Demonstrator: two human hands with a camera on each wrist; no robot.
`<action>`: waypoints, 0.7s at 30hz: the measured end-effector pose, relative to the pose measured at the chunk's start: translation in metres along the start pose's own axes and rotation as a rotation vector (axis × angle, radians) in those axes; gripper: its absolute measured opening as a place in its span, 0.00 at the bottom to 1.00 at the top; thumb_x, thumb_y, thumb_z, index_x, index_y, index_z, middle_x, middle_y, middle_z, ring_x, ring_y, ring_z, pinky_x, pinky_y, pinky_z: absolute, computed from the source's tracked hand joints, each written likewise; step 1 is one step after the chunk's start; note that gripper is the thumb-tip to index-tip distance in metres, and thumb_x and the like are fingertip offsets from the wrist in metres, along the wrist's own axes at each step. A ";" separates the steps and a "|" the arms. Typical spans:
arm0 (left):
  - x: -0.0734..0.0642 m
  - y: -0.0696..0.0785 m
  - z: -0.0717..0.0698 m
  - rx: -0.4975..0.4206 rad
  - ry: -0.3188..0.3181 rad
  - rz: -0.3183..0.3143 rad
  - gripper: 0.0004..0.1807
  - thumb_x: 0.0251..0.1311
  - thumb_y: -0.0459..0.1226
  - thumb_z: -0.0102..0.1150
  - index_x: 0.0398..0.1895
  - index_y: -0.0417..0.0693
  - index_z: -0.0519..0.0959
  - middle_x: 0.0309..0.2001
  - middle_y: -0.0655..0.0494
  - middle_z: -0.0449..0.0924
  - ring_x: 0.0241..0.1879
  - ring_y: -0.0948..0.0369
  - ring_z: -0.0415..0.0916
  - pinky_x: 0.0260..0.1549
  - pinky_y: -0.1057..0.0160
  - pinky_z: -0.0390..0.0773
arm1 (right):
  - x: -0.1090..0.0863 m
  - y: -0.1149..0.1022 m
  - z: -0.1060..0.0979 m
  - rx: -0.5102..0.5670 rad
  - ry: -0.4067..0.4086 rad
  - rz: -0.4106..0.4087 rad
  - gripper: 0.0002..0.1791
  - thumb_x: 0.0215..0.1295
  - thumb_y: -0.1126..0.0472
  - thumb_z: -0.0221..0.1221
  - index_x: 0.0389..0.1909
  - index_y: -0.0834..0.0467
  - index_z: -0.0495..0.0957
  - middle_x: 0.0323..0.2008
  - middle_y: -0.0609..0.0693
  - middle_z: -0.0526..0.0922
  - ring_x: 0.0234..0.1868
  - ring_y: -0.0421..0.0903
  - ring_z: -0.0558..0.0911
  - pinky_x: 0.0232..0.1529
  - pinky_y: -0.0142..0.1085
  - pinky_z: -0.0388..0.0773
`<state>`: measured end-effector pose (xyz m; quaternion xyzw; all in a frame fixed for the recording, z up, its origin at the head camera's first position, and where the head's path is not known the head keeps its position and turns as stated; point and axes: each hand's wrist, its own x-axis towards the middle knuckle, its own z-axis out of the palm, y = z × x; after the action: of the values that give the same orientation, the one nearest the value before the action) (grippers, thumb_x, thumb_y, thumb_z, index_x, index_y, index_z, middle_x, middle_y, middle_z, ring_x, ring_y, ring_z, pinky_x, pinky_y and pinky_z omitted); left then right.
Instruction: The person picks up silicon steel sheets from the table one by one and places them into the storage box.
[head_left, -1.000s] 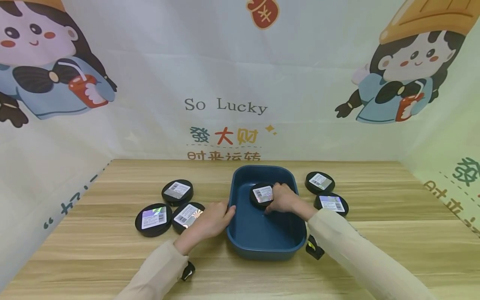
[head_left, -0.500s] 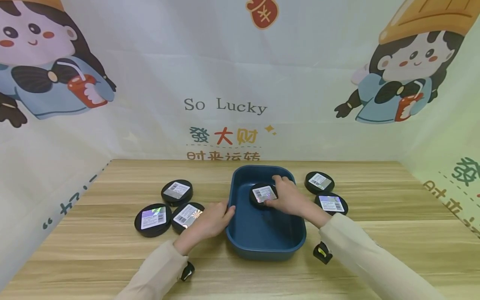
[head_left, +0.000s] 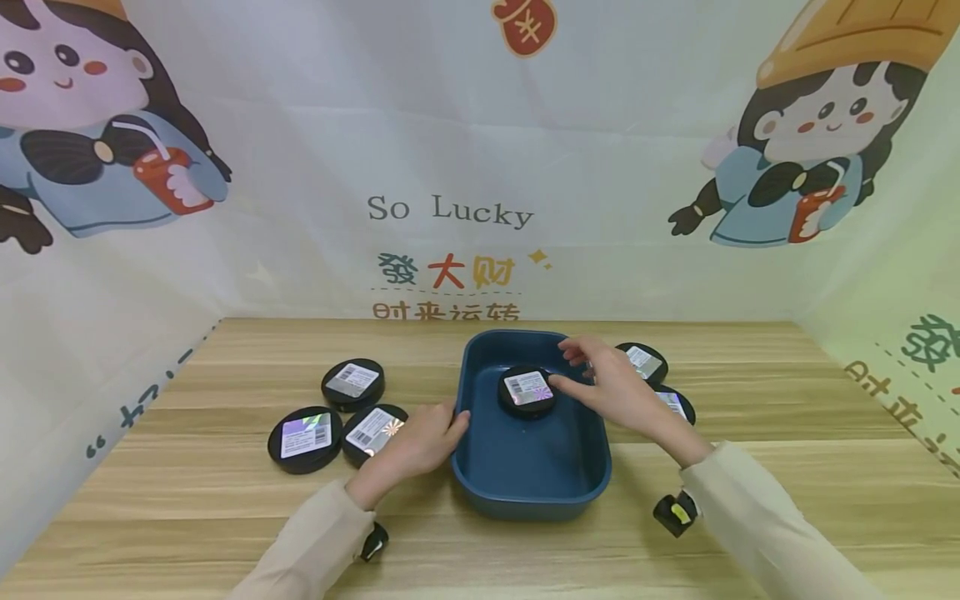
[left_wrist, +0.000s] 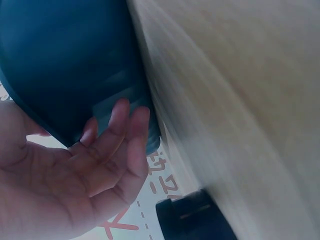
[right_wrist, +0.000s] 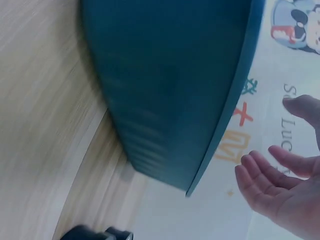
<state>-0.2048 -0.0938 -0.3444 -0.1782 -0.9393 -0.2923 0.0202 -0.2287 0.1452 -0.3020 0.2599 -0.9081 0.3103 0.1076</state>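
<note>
A dark blue rectangular bin (head_left: 528, 507) stands on the wooden table. One flat, round black disc (head_left: 527, 392) with a white label lies inside it, toward the far end. My left hand (head_left: 423, 437) holds the bin's left rim, thumb on top; in the left wrist view its fingers (left_wrist: 118, 117) lie against the outer wall. My right hand (head_left: 618, 387) is over the bin's right rim, fingers spread and holding nothing. The right wrist view shows that hand (right_wrist: 285, 185) beside the bin's edge, with space between thumb and fingers.
Left of the bin lie three similar labelled discs, one far (head_left: 352, 383), one near left (head_left: 305, 440) and one beside my left hand (head_left: 373, 432). Two more, a far disc (head_left: 645, 362) and a nearer disc (head_left: 677, 403), are partly hidden behind my right hand. A printed cloth (head_left: 450, 150) hangs behind the table.
My right hand has let go of the disc in the bin and moved up and right to the rim. The disc stays in place; my left hand keeps its hold.
</note>
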 end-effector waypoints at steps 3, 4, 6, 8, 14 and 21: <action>0.000 0.000 0.000 0.000 0.002 0.003 0.10 0.62 0.35 0.43 0.28 0.39 0.73 0.22 0.50 0.71 0.23 0.57 0.68 0.25 0.60 0.68 | -0.006 0.005 -0.005 0.002 0.020 -0.010 0.23 0.56 0.58 0.59 0.50 0.66 0.68 0.43 0.58 0.75 0.44 0.52 0.75 0.42 0.44 0.73; 0.000 0.001 0.000 0.001 0.003 0.004 0.10 0.62 0.35 0.43 0.27 0.39 0.73 0.21 0.50 0.71 0.23 0.57 0.68 0.25 0.60 0.68 | -0.008 0.007 -0.007 0.004 0.026 -0.011 0.23 0.56 0.58 0.59 0.51 0.65 0.68 0.43 0.58 0.75 0.44 0.52 0.75 0.42 0.44 0.73; 0.000 0.001 0.000 0.004 0.006 0.006 0.10 0.62 0.35 0.43 0.27 0.39 0.72 0.21 0.50 0.71 0.23 0.57 0.68 0.25 0.60 0.68 | -0.011 0.010 -0.010 0.012 0.037 -0.016 0.23 0.57 0.58 0.59 0.51 0.65 0.68 0.43 0.58 0.75 0.44 0.52 0.75 0.42 0.43 0.73; 0.000 0.001 0.001 0.009 0.008 0.006 0.11 0.62 0.35 0.43 0.27 0.40 0.72 0.21 0.50 0.71 0.23 0.57 0.68 0.25 0.60 0.68 | -0.015 0.012 -0.013 0.022 0.051 -0.024 0.22 0.57 0.59 0.59 0.50 0.65 0.69 0.43 0.58 0.75 0.43 0.53 0.75 0.41 0.43 0.73; 0.000 0.000 0.001 0.034 0.019 0.005 0.11 0.62 0.36 0.43 0.28 0.39 0.73 0.23 0.49 0.73 0.24 0.56 0.69 0.27 0.58 0.69 | -0.025 0.023 -0.019 0.040 0.081 -0.032 0.20 0.56 0.63 0.59 0.49 0.67 0.69 0.42 0.60 0.75 0.42 0.54 0.76 0.40 0.43 0.74; 0.001 0.000 0.001 0.030 0.016 -0.001 0.11 0.62 0.36 0.43 0.28 0.40 0.73 0.22 0.49 0.72 0.24 0.56 0.69 0.26 0.59 0.69 | -0.037 0.037 -0.023 0.074 0.086 0.018 0.18 0.56 0.63 0.58 0.44 0.70 0.69 0.40 0.61 0.75 0.42 0.57 0.76 0.39 0.45 0.74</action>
<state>-0.2053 -0.0931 -0.3449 -0.1753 -0.9434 -0.2798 0.0305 -0.2168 0.1992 -0.3159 0.2421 -0.8928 0.3555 0.1340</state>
